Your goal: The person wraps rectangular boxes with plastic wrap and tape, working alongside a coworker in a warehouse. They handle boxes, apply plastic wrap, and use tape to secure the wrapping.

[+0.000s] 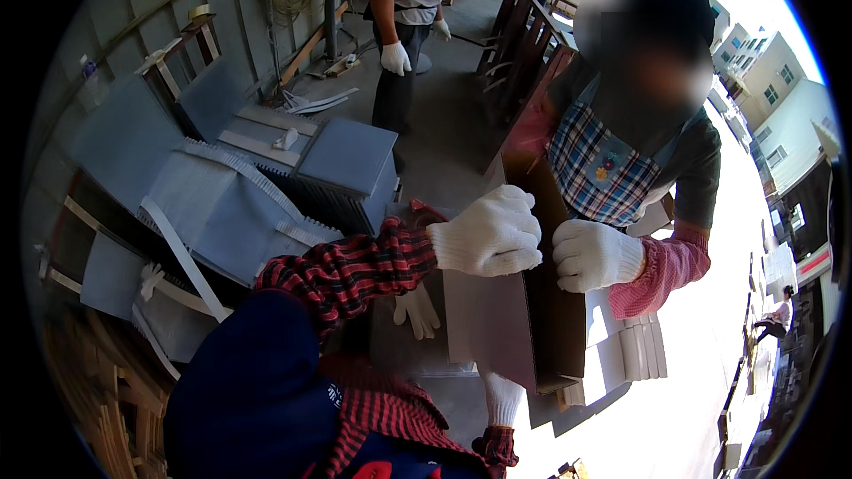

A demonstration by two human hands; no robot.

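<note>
My left hand point(486, 235), in a white glove with a red plaid sleeve, is closed over the top edge of an upright brown cardboard carton point(555, 319). A grey flat slab point(484, 328) stands against the carton's near side. My right hand point(502, 396), also gloved, reaches up from below and presses on the slab's lower edge. A person in a plaid apron opposite me grips the carton's top with a gloved hand point(593, 254).
Stacks of grey tiles point(346, 155) with white strapping lie to the left on wooden racks. A white glove point(417, 310) rests below my left arm. White strips point(639, 346) lean beside the carton. Another person point(404, 27) stands at the back.
</note>
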